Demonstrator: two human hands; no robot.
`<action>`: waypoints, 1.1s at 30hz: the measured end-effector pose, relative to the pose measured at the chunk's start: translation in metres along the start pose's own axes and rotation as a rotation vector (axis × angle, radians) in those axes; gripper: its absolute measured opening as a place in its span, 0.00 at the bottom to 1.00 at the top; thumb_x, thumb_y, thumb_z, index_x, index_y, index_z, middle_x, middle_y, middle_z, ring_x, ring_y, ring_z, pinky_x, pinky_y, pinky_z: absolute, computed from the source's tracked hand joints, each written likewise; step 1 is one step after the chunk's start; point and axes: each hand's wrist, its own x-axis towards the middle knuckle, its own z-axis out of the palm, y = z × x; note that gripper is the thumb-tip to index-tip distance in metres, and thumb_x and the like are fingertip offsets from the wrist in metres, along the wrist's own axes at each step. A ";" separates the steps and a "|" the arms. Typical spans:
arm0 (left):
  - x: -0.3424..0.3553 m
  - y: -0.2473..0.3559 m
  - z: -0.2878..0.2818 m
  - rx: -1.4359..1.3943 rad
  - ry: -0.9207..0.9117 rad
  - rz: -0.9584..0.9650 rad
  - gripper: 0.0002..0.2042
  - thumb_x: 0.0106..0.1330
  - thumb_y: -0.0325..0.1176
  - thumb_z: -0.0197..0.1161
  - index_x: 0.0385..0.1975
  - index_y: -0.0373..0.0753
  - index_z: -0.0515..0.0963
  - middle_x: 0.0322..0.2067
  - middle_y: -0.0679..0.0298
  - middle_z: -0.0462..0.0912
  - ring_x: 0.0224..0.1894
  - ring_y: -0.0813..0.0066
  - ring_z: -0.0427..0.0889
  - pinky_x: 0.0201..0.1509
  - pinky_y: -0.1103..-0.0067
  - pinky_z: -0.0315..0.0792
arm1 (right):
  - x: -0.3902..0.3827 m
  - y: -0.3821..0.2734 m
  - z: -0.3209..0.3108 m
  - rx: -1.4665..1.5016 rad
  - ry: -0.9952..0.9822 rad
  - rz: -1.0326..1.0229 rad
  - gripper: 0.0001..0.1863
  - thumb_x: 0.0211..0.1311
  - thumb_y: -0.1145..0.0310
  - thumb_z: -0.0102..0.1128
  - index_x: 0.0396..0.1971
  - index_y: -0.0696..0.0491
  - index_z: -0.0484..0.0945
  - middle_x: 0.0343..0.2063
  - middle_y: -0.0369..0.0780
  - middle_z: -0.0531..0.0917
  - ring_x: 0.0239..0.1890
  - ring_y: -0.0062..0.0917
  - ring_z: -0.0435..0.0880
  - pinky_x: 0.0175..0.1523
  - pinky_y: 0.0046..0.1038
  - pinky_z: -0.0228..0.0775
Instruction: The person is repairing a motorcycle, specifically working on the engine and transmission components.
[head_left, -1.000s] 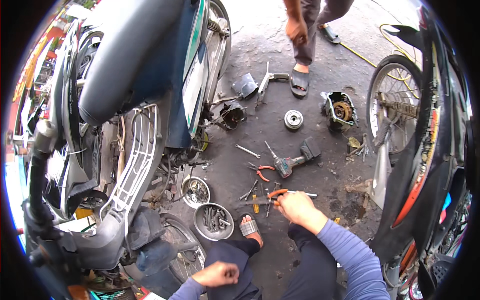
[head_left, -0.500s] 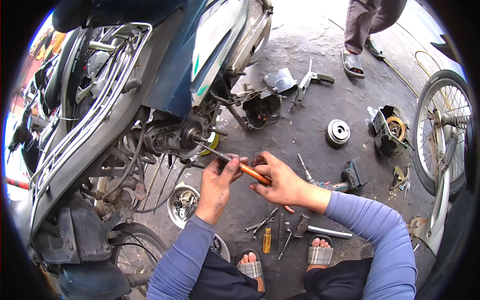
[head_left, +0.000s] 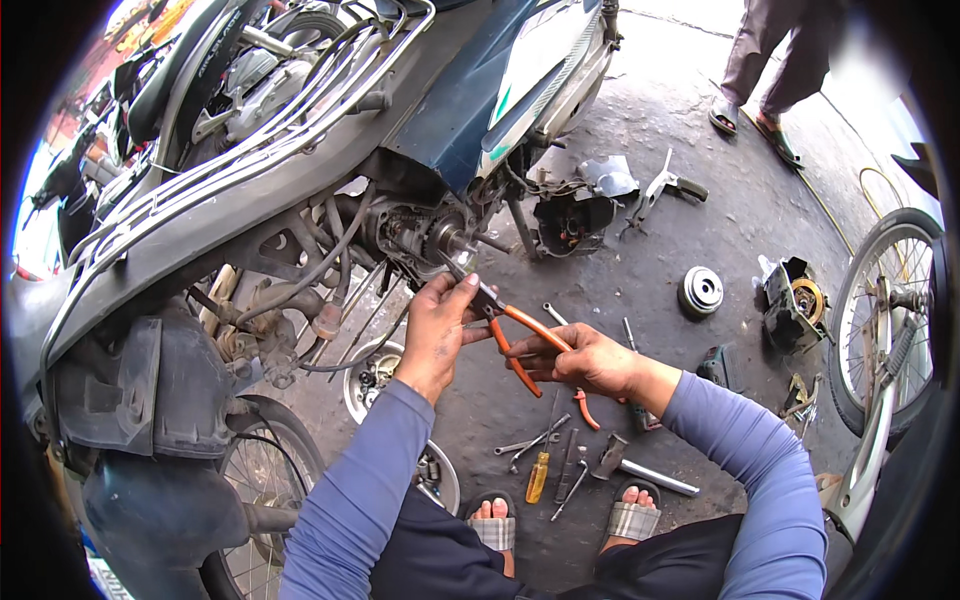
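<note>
A pair of long-nosed pliers with orange handles (head_left: 535, 327) is in both of my hands. My left hand (head_left: 432, 330) pinches it around the jaws and pivot. My right hand (head_left: 590, 362) holds the handles, which are spread apart. The jaw tips point at a round metal shaft end (head_left: 455, 243) in the open engine case (head_left: 400, 228) of a motorbike. Whether the tips touch the shaft I cannot tell.
The motorbike's dark body (head_left: 440, 120) rises at the left. A bowl of small parts (head_left: 352, 405) lies below the engine. Near my feet are a yellow-handled screwdriver (head_left: 538, 478) and a hammer (head_left: 612, 455). A round metal part (head_left: 700, 292) and a wheel (head_left: 850, 300) are at right.
The pliers' handles have gone from close together to spread apart. My view has shifted, so the motorbike sits further right. The other person's feet have changed place.
</note>
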 end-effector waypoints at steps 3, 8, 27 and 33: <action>-0.003 0.008 0.003 0.002 0.039 0.054 0.12 0.72 0.44 0.57 0.43 0.41 0.74 0.40 0.60 0.84 0.41 0.70 0.84 0.40 0.66 0.82 | -0.003 -0.011 0.003 0.126 -0.088 -0.084 0.36 0.47 0.81 0.46 0.63 0.65 0.64 0.61 0.46 0.73 0.61 0.31 0.75 0.68 0.35 0.64; -0.004 0.021 0.002 -0.147 0.023 0.204 0.10 0.72 0.41 0.56 0.40 0.40 0.74 0.36 0.58 0.84 0.37 0.68 0.85 0.33 0.65 0.85 | 0.002 -0.033 0.006 0.202 -0.227 -0.072 0.37 0.46 0.79 0.44 0.63 0.65 0.62 0.60 0.50 0.72 0.59 0.45 0.76 0.64 0.39 0.68; -0.002 0.027 -0.011 -0.148 0.069 0.242 0.11 0.72 0.43 0.56 0.40 0.41 0.74 0.37 0.56 0.84 0.38 0.67 0.85 0.35 0.63 0.85 | 0.013 -0.048 0.017 -0.078 -0.133 -0.096 0.39 0.45 0.77 0.47 0.64 0.68 0.61 0.61 0.51 0.71 0.59 0.38 0.77 0.63 0.39 0.69; -0.006 0.030 -0.011 -0.145 0.039 0.232 0.11 0.73 0.42 0.55 0.40 0.41 0.74 0.38 0.56 0.84 0.39 0.68 0.85 0.35 0.64 0.85 | 0.010 -0.048 0.022 -0.046 -0.117 -0.087 0.35 0.46 0.77 0.45 0.62 0.64 0.67 0.57 0.44 0.75 0.55 0.27 0.78 0.57 0.28 0.71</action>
